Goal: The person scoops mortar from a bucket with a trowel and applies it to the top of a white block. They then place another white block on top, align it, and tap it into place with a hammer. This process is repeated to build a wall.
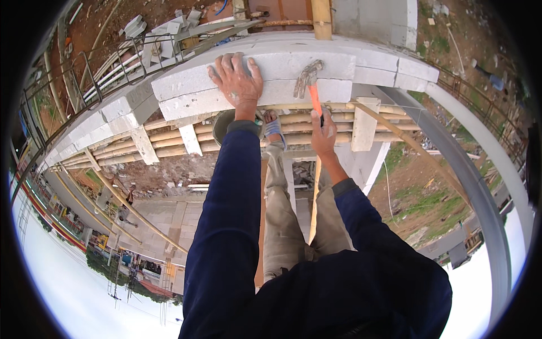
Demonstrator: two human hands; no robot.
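Note:
A pale grey lightweight block (293, 66) lies along the top of the wall in front of me. My left hand (237, 79) rests flat on its left part, fingers spread. In my right hand (323, 134) is a claw hammer (314, 93) with an orange handle and a worn, mortar-stained head. The hammer's head is over the block's near side, right of my left hand; whether it touches cannot be told. A lower course of block (282, 93) shows just beneath. Below my left wrist sits a dark bucket (222, 127), partly hidden by my sleeve.
Bamboo poles (305, 127) form a scaffold under my sandalled foot (273, 127). A slanting pole (412, 138) and a grey metal beam (446, 147) stand to the right. Thin rebar (93, 73) runs at the left. Far below are broken blocks (135, 25) and bare ground.

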